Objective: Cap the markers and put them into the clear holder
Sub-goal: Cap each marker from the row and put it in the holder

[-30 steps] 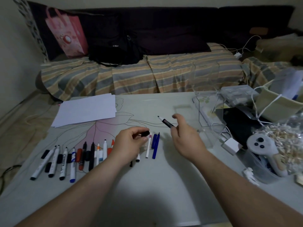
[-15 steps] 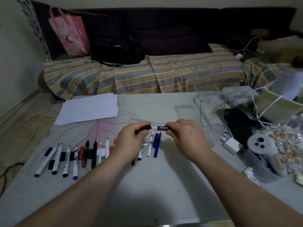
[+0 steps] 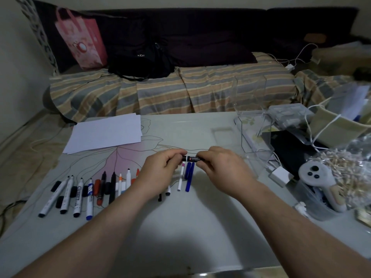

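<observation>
A black marker (image 3: 191, 158) is held level between both hands above the table's middle. My left hand (image 3: 162, 167) pinches its black cap end (image 3: 184, 157), and my right hand (image 3: 222, 169) grips the barrel. The cap sits against the barrel. Below them lie a white marker (image 3: 181, 178) and a blue marker (image 3: 188, 177). A row of several uncapped markers and loose caps (image 3: 80, 192) lies at the left. The clear holder (image 3: 255, 135) stands at the right, just beyond my right hand.
White paper sheets (image 3: 106, 133) lie at the table's far left. A white controller (image 3: 317, 179), a white charger (image 3: 280, 175), a bag of small sticks (image 3: 345, 167) and a black case (image 3: 289, 145) crowd the right side. A striped sofa (image 3: 160, 93) runs behind the table.
My hands came together: the cap in my left hand met the marker tip held by my right, and now the cap sits on the marker with the white tip covered.
</observation>
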`<control>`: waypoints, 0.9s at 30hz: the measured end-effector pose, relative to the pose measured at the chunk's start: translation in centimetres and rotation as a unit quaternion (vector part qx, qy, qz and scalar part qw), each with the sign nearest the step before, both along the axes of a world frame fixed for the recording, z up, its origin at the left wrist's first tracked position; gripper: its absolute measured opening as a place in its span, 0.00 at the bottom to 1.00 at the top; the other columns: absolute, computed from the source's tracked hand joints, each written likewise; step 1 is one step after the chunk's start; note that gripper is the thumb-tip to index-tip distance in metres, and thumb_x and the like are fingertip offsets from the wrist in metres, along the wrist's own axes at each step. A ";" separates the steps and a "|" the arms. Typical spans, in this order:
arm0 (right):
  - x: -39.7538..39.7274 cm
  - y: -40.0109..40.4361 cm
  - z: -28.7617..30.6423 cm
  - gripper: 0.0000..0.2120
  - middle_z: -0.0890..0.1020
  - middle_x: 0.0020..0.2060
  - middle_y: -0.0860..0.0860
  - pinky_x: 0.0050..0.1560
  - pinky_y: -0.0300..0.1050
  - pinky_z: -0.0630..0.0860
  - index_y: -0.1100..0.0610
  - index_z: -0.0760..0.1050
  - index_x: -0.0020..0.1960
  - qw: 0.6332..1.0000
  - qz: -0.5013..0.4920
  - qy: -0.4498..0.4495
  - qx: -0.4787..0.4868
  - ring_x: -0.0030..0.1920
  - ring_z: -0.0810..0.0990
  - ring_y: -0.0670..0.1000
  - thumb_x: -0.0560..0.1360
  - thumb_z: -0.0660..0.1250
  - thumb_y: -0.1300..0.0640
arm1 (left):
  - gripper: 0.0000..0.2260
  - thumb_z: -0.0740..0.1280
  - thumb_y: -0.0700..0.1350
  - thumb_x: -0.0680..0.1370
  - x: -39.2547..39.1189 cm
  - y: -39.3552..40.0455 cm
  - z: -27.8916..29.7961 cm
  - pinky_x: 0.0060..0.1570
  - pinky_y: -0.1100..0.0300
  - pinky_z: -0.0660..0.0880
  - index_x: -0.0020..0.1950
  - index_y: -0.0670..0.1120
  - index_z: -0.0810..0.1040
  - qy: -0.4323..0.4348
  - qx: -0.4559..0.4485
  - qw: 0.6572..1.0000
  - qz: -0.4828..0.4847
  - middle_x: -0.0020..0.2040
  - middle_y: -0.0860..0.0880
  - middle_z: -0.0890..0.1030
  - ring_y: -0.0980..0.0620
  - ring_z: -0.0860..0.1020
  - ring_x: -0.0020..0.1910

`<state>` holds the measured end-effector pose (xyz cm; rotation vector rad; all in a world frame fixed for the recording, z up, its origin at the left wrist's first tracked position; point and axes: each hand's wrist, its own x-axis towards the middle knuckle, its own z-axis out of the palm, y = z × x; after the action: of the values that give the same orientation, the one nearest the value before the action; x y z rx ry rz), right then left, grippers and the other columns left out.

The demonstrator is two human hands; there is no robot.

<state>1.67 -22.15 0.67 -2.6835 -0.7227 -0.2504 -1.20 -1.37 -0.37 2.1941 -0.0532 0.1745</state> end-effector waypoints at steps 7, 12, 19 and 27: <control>-1.2 1.3 0.2 0.12 0.77 0.38 0.47 0.32 0.44 0.63 0.46 0.79 0.49 0.993 -0.025 -0.109 -0.027 0.37 0.79 0.54 0.80 0.62 0.40 | 0.12 0.53 0.51 0.86 0.4 -2.5 -0.7 0.40 0.52 0.67 0.47 0.46 0.67 0.000 -0.098 0.993 0.073 0.37 0.49 0.74 0.50 0.69 0.36; -1.7 1.5 0.3 0.11 0.73 0.38 0.45 0.31 0.45 0.59 0.46 0.76 0.51 0.997 -0.034 -0.073 -0.012 0.41 0.78 0.52 0.82 0.59 0.41 | 0.12 0.53 0.51 0.86 0.1 -3.0 -0.4 0.39 0.50 0.68 0.48 0.46 0.66 -0.024 -0.070 0.995 0.068 0.37 0.48 0.73 0.50 0.69 0.35; -1.3 0.6 2.4 0.13 0.82 0.52 0.49 0.53 0.57 0.72 0.42 0.67 0.66 0.998 0.007 0.052 -0.041 0.56 0.75 0.56 0.82 0.56 0.45 | 0.04 0.60 0.52 0.84 0.2 -4.3 -0.2 0.47 0.51 0.76 0.58 0.59 0.72 -0.047 -0.130 0.990 0.012 0.43 0.53 0.81 0.54 0.79 0.42; 1.4 -7.0 6.0 0.06 0.79 0.44 0.47 0.38 0.40 0.67 0.51 0.72 0.51 0.929 -0.190 -0.088 0.306 0.42 0.77 0.48 0.83 0.62 0.49 | 0.12 0.64 0.52 0.79 1.2 -2.7 -5.5 0.52 0.52 0.73 0.60 0.54 0.78 0.015 0.335 0.942 0.006 0.52 0.52 0.82 0.46 0.76 0.53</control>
<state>3.06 -29.11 6.72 -2.1803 -0.1139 -0.6957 -0.02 -4.10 -5.89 2.8790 -0.0926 0.1425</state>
